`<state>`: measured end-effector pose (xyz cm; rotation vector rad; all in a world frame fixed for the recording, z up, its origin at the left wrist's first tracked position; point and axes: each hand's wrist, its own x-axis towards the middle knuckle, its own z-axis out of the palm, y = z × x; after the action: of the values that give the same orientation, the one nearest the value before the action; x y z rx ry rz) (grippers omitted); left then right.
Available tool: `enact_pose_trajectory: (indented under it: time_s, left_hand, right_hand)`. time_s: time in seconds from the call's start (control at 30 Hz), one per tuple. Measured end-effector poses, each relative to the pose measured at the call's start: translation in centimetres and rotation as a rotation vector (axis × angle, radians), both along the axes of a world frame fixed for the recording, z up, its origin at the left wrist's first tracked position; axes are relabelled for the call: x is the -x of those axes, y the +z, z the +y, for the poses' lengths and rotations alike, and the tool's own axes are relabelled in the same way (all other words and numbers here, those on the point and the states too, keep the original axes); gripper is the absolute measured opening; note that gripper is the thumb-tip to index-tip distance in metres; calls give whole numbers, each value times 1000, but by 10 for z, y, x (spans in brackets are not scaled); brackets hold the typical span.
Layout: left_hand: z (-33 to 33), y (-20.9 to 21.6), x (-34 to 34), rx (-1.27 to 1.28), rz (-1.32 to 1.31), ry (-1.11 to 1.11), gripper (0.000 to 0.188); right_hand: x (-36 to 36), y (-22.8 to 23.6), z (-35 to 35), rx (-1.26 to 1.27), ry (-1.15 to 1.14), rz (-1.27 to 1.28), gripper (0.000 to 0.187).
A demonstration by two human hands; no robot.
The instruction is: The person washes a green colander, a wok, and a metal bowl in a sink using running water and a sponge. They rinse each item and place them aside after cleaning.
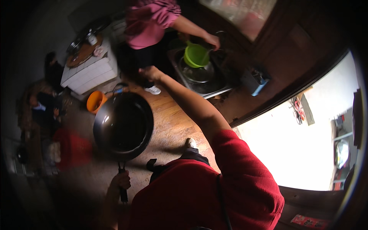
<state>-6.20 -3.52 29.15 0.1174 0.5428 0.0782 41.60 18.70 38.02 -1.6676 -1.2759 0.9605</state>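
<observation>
A dark wok (123, 126) hangs in front of me on the left, its open side up and light glinting inside. My left hand (122, 180) is wrapped round its black handle (123, 194). My right arm reaches far forward. At its end my right hand (151, 73) is closed, apart from the wok and near the other person's dark-trousered legs. What lies in those fingers, if anything, is too dark to make out.
A person in a pink top (147, 28) holds a green plastic bowl (196, 56) over a sink (207, 92). An orange bucket (96, 102) stands beyond the wok, beside a white-tiled counter (90, 74). Something red (73, 149) is at left; a bright doorway (283, 142) opens at right.
</observation>
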Motion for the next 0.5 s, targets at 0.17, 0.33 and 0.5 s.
enact_pose_trajectory:
  time_s: [0.17,0.33,0.5]
  left_hand:
    - [-13,-7,-67,242,-69,184,38]
    - [8,-35,-128,86,95,235,38]
    - [4,-42,-167,-17,80,293,38]
  right_hand:
    - [-101,-72,-148,149,-46,391,20]
    - [-251,-214,-237,276,-293,-452,26]
    - [-322,-192,-229,513,-665,-632,45]
